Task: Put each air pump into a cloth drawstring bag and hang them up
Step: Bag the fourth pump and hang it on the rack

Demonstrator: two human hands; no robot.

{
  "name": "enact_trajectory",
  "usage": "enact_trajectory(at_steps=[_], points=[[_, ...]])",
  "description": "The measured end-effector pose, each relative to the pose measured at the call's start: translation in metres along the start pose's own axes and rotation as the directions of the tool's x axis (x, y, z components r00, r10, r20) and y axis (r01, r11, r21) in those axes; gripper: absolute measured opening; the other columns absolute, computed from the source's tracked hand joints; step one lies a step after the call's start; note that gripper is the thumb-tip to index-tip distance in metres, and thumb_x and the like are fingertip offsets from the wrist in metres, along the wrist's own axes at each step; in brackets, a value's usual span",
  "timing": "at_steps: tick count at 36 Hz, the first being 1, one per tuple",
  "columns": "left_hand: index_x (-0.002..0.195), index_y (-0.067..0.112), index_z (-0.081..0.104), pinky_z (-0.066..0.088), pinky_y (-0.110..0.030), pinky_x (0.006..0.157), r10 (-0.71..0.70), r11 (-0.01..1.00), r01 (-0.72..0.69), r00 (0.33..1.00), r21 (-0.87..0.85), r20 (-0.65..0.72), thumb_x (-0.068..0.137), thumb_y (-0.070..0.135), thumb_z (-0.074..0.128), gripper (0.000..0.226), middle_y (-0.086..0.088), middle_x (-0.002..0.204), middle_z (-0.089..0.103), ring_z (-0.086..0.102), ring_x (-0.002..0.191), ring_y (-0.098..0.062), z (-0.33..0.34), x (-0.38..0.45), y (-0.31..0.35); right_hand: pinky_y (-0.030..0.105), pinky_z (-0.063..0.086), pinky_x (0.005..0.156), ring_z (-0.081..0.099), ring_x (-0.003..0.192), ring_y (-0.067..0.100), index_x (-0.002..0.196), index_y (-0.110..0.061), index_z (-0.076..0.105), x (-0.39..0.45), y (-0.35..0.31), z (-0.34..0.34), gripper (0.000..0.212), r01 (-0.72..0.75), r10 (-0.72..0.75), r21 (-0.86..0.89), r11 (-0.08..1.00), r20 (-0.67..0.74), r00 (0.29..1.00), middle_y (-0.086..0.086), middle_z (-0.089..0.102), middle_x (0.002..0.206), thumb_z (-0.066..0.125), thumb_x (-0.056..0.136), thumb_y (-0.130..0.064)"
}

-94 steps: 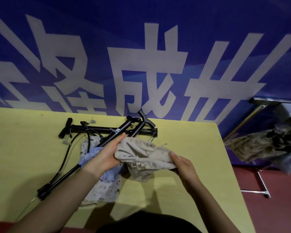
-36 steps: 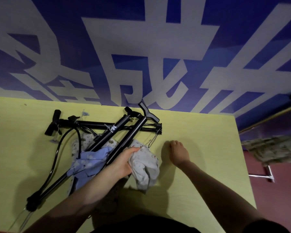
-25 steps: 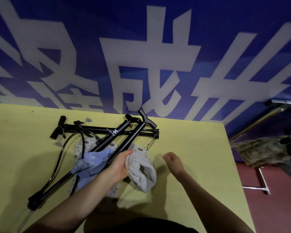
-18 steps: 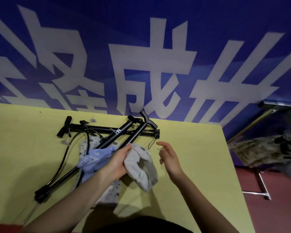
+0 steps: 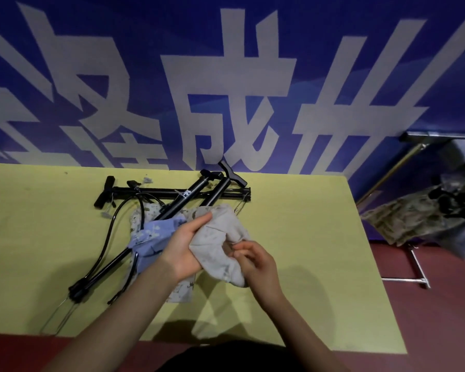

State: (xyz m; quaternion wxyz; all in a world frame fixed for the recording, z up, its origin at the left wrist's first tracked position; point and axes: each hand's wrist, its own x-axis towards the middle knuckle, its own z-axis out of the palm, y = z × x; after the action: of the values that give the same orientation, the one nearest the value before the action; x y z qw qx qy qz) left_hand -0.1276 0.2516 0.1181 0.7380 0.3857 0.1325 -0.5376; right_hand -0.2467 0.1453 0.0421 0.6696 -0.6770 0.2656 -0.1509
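Observation:
Above the yellow table [image 5: 301,232] I hold a beige cloth drawstring bag [image 5: 218,242], bunched up. My left hand [image 5: 184,249] grips its left side, and my right hand [image 5: 255,260] pinches its lower right edge with the fingertips. Behind the bag lie three black air pumps [image 5: 191,196]: one flat along the back, two slanting toward the front left, with black hoses [image 5: 113,224] curling off them. A blue patterned bag [image 5: 152,237] and a pale patterned bag [image 5: 181,291] lie on the table under my left wrist.
A blue banner with large white characters [image 5: 226,76] stands right behind the table. At the right, past the table edge, a metal rack [image 5: 414,267] holds camouflage-patterned bags [image 5: 414,218] with dark pump handles showing. Red floor lies below it.
My right hand came off the table, rose and took hold of the beige bag's lower edge. My left hand kept its grip on the bag throughout.

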Motion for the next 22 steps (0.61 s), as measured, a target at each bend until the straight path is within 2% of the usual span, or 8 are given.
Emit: enact_trajectory(at_steps=[5,8,10,12,14,16,19,22], points=[[0.124,-0.002,0.060,0.051,-0.044,0.093,-0.013,0.999,0.014,1.000,0.034,-0.026,0.083,0.026,0.057,0.049,-0.021,0.124,0.061,0.062,0.107,-0.031,-0.002,-0.005,-0.003,0.025,0.053,0.071,0.068,0.081,0.002,0.093,-0.032,0.066,-0.007,0.015,-0.008,0.019,0.104,-0.101,-0.260,0.960,0.026,0.995,-0.021,0.069,0.084,0.062,0.087,-0.014],[0.124,-0.001,0.060,0.049,-0.047,0.095,-0.015,0.999,0.016,1.000,0.032,-0.009,0.061,0.020,0.086,0.071,-0.021,0.121,0.062,0.063,0.104,-0.034,-0.003,-0.006,-0.004,0.031,0.055,0.068,0.069,0.078,0.004,0.101,-0.025,0.069,-0.010,0.026,-0.014,0.017,0.153,-0.164,-0.398,0.905,0.007,0.986,-0.016,0.071,0.089,0.061,0.086,-0.023],[0.112,-0.002,0.068,0.054,-0.047,0.086,-0.048,0.999,0.048,0.999,-0.008,0.024,0.046,0.014,0.093,0.073,-0.020,0.109,0.067,0.068,0.094,-0.033,-0.002,-0.007,-0.007,0.033,0.054,0.066,0.069,0.076,0.010,0.101,-0.026,0.067,-0.013,0.032,-0.018,0.015,0.178,-0.198,-0.472,0.864,0.007,0.980,-0.011,0.072,0.089,0.062,0.088,-0.020],[0.107,0.001,0.068,0.054,-0.042,0.083,-0.073,0.997,0.073,0.997,0.009,-0.007,0.059,0.018,0.087,0.054,-0.017,0.098,0.069,0.068,0.088,-0.030,0.000,-0.008,-0.013,0.031,0.052,0.065,0.070,0.076,0.012,0.100,-0.029,0.067,-0.016,0.036,-0.021,0.016,0.207,-0.232,-0.515,0.832,0.016,0.973,-0.008,0.073,0.087,0.060,0.088,-0.021],[0.110,0.003,0.064,0.053,-0.040,0.084,-0.068,0.996,0.072,0.995,0.051,-0.071,0.079,0.026,0.064,0.039,-0.016,0.098,0.068,0.066,0.088,-0.029,0.005,-0.009,-0.018,0.027,0.051,0.063,0.069,0.077,0.011,0.101,-0.028,0.068,-0.018,0.038,-0.024,0.018,0.236,-0.266,-0.546,0.804,0.025,0.964,-0.009,0.074,0.089,0.058,0.087,-0.023],[0.108,0.002,0.067,0.052,-0.043,0.086,-0.048,0.997,0.053,0.996,0.061,-0.081,0.085,0.028,0.052,0.038,-0.018,0.100,0.069,0.067,0.088,-0.031,0.009,-0.011,-0.022,0.023,0.049,0.063,0.069,0.078,0.010,0.102,-0.027,0.070,-0.018,0.040,-0.029,0.021,0.241,-0.275,-0.555,0.796,0.024,0.961,-0.010,0.075,0.092,0.057,0.086,-0.024],[0.087,-0.001,0.076,0.057,-0.044,0.069,-0.042,0.997,0.047,0.996,0.063,-0.076,0.088,0.027,0.048,0.040,-0.020,0.093,0.072,0.072,0.076,-0.033,0.013,-0.011,-0.028,0.026,0.051,0.065,0.069,0.077,0.013,0.109,-0.026,0.070,-0.018,0.042,-0.041,0.024,0.201,-0.211,-0.546,0.813,0.044,0.976,-0.007,0.074,0.090,0.060,0.087,-0.024],[0.093,-0.002,0.073,0.059,-0.042,0.067,-0.052,0.996,0.061,0.991,0.065,-0.125,0.095,0.027,0.045,0.040,-0.021,0.094,0.072,0.072,0.074,-0.034,0.014,-0.010,-0.037,0.024,0.043,0.061,0.059,0.063,0.010,0.120,-0.027,0.065,-0.017,0.042,-0.056,0.033,0.141,-0.110,-0.568,0.811,0.087,0.990,-0.009,0.062,0.066,0.066,0.088,-0.023]])
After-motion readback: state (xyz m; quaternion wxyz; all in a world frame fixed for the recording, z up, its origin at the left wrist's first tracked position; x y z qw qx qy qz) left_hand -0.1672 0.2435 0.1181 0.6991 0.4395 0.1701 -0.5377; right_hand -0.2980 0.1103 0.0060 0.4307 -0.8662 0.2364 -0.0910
